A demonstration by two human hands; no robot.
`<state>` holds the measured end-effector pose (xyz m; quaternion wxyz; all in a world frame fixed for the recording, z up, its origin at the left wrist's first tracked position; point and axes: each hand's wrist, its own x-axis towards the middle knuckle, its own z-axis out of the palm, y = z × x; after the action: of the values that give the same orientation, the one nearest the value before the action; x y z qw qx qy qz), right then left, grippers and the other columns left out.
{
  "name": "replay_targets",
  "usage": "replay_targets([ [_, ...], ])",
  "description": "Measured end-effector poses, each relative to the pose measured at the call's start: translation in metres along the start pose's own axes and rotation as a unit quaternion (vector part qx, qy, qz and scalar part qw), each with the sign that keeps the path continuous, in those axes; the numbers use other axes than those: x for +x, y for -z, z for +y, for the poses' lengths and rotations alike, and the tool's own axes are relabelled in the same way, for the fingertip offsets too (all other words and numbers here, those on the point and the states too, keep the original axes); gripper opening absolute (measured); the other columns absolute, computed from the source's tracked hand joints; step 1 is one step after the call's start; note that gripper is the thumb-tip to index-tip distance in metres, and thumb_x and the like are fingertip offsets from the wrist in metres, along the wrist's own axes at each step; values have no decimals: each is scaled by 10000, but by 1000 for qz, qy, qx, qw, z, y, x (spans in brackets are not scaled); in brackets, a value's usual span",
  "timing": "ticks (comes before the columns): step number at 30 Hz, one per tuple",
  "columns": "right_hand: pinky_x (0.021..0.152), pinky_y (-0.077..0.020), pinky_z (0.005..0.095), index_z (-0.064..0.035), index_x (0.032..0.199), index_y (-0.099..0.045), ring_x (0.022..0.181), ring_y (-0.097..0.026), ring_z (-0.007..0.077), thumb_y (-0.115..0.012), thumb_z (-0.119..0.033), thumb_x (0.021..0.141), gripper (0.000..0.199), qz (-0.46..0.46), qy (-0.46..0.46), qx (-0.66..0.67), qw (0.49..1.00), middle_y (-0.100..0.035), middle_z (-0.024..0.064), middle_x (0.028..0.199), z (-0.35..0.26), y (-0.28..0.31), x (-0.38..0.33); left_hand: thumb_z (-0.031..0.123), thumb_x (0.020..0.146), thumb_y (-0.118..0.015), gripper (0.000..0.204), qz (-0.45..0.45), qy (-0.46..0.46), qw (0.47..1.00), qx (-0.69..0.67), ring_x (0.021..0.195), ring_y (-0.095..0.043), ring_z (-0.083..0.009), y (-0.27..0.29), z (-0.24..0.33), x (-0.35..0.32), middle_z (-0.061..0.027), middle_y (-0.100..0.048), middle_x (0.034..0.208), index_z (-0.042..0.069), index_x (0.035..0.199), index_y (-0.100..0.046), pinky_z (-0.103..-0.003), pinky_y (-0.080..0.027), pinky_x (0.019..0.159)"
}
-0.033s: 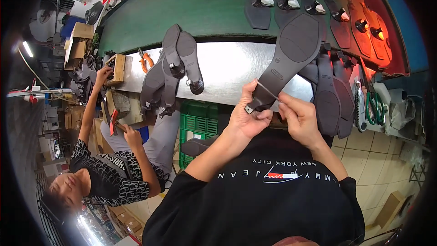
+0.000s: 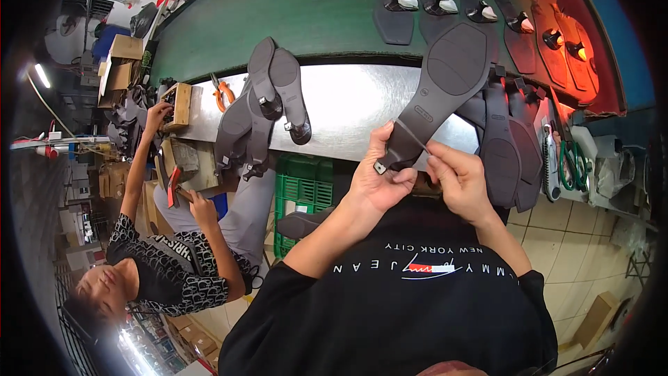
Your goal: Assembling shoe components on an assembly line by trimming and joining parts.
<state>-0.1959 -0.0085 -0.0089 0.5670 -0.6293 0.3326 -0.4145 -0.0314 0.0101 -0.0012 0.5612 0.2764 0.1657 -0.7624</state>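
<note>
A dark grey shoe sole (image 2: pixel 447 80) is held tilted in front of me, its broad toe end up and to the right. My left hand (image 2: pixel 376 184) is closed around its narrow heel end, where a small metal piece (image 2: pixel 379 167) shows. At the sole's right edge, just above the heel end, my right hand (image 2: pixel 459 177) pinches with thumb and forefinger. A thin line, perhaps a narrow strip, crosses the sole between the two hands. What the right fingertips hold is hidden.
Several soles with heels (image 2: pixel 261 104) lie left on the metal bench (image 2: pixel 348 97), near orange-handled pliers (image 2: pixel 223 94). More soles (image 2: pixel 504 153) are stacked right, beside green scissors (image 2: pixel 574 163). Others line the green surface (image 2: pixel 313 7). At left a person holds a hammer (image 2: pixel 172 181).
The thin line across the sole looks duller now, and the sole has shifted very slightly. Both hands keep nearly the same place.
</note>
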Motion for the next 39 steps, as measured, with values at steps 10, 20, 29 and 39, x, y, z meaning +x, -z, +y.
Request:
replay_targets([
  [10,451,-345,190,-107,1461,-223,495,-427,62,-513,-131,944,594,-120,-238,250,931,-505,18,618,-13,-10,-4,460,973,-416,527,10,-370,870,326,545,-555,-99,-11,-8,5,-69,-641,686,18,770,-621,-235,-436,502],
  [20,406,-332,202,45,1093,-578,451,-439,80,-484,-190,964,285,-122,-230,500,826,-470,13,570,-7,11,5,551,964,-315,689,-39,-434,827,356,592,-621,-168,-9,-2,8,-113,-637,638,-1,653,-587,-259,-499,585],
  [29,518,-462,313,4,927,-597,573,-607,228,-597,12,839,88,20,107,-220,969,-608,116,704,-6,-7,-4,723,867,-29,941,-8,-465,762,451,545,-576,-146,-10,9,2,-101,-621,612,2,622,-582,-224,-486,587],
  [39,548,-491,343,-3,889,-625,599,-614,265,-621,88,671,236,-118,210,-180,954,-621,120,718,-18,-18,-14,715,885,-253,736,21,-304,913,270,378,-390,-131,-15,18,6,-67,-533,567,98,556,-483,-220,-285,339],
])
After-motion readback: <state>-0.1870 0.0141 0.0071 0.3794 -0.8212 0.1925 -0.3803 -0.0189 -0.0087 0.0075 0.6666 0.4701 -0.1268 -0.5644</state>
